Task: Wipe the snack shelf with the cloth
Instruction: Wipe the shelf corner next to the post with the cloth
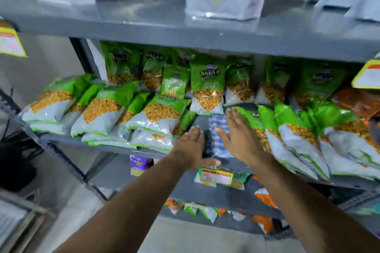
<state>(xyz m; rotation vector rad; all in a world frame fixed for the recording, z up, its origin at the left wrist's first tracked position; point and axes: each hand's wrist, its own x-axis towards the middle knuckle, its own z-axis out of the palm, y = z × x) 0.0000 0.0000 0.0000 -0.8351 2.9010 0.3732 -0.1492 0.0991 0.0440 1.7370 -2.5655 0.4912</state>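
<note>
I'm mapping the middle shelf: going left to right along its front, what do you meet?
Leaning snack packets → left hand → checked cloth → right hand → more leaning snack packets.

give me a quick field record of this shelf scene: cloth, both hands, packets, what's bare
cloth: blue checked cloth lying flat in the gap on the middle shelf
left hand: left hand open, flat beside the cloth, against the left packets
right hand: right hand open, partly over the cloth, against the right packets
bare patch: narrow strip between the two packet groups
grip: neither hand grips the cloth
</note>
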